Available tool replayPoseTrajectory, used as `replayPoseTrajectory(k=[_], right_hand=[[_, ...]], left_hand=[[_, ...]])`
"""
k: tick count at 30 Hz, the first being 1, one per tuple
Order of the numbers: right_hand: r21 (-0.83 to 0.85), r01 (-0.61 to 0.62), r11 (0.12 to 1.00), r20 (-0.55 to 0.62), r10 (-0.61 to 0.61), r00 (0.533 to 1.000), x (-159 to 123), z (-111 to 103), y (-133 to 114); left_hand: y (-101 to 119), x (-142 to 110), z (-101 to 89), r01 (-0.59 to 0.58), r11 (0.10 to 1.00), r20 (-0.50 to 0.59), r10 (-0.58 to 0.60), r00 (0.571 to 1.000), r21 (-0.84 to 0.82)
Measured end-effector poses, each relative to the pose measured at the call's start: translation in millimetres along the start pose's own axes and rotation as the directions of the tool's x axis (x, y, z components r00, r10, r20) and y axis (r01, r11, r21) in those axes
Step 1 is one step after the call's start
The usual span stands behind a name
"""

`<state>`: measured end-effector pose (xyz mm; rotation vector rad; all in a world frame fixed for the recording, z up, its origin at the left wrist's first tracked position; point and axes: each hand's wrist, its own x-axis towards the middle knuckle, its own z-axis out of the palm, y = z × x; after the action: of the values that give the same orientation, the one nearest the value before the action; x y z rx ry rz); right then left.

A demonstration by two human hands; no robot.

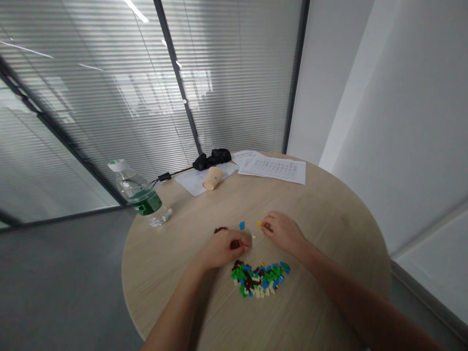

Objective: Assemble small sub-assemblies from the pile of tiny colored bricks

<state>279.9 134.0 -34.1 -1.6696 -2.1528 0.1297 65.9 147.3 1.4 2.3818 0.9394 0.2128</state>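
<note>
Left hand (222, 248) low over the desk (340, 243), grip pinching a dark red brick (234, 244)! Just below, the heap (259, 279): tiny, light, stiff bricks, best taken by their edges. Right hand (281, 233) reaching in, fingers pressed together beside a yellow brick (259, 224), holding anything? Can't tell!

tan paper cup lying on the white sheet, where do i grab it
Grip the tapered wall of the tan paper cup around its middle, coming down from above on the near side. It appears to lie on its side on the white paper sheet, so fingers can't easily get beneath it but can close over its top.
</note>
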Motion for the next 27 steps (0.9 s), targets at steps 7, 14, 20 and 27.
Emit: replayPoseTrajectory(k=[7,14,20,27], right_hand=[[0.046,-0.071,0.996,-0.025,0.072,0.997,3,4,1],[0.054,0.116,0.992,-0.090,-0.111,0.990,3,1,0],[0.116,0.111,0.987,-0.105,-0.099,0.990,2,0,2],[0.317,0.126,0.940,-0.065,-0.111,0.992,-6,-17,-1]], left_hand=[[1,-1,-0.4,0.008,1.000,-0.002,-0.008,1.000,0.011],[0,0,-0.3,0.007,0.999,0.005,-0.007,1.000,-0.040],[5,2,6.7,-0.075,0.994,0.039,0.078,0.996,-0.081],[19,5,16.1,-0.235,0.971,0.048,0.237,0.970,-0.039]])
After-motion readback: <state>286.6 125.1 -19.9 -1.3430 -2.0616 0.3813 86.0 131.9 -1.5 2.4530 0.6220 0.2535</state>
